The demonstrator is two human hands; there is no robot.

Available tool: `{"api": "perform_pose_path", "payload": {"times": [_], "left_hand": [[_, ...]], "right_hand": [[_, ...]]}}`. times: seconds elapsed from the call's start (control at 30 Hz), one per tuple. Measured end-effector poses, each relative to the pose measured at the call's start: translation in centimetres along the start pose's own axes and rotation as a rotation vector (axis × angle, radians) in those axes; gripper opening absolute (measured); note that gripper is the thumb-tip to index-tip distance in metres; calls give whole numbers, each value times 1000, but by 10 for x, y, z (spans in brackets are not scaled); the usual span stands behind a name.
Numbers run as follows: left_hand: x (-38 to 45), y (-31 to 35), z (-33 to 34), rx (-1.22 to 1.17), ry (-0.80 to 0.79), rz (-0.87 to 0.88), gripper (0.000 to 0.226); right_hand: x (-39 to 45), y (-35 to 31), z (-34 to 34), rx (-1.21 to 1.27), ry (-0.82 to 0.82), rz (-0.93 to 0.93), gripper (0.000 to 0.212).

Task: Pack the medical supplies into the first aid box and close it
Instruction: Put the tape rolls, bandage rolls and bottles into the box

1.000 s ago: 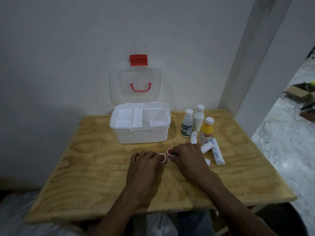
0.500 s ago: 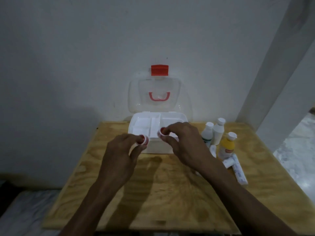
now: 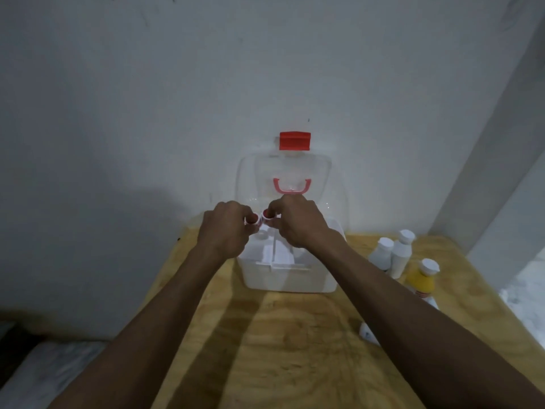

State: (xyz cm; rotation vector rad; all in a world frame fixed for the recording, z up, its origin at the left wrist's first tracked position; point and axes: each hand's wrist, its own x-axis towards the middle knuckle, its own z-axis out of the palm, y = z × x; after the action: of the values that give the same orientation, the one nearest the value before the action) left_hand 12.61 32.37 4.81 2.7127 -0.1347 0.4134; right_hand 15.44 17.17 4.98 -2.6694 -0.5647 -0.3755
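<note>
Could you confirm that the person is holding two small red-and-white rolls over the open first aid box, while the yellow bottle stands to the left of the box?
Not quite: the yellow bottle stands to the right of the first aid box, as the head view shows. The rest holds: the left hand and right hand each hold a small red-and-white roll over the open box.
</note>
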Motion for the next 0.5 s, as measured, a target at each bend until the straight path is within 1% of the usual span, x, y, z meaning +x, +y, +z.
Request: {"api": "perform_pose_path", "payload": {"times": [0.17,0.3,0.5], "left_hand": [[11,-7,11,20,-23,-14,24],[16,-12,15,49,-76,-10,22],[18,-14,18,65,-102,4,22]], "right_hand": [[12,2,12,-25,-82,20,18],[14,3,15,-53,-135,18,21],[12,4,16,-136,-175,-2,26]]}}
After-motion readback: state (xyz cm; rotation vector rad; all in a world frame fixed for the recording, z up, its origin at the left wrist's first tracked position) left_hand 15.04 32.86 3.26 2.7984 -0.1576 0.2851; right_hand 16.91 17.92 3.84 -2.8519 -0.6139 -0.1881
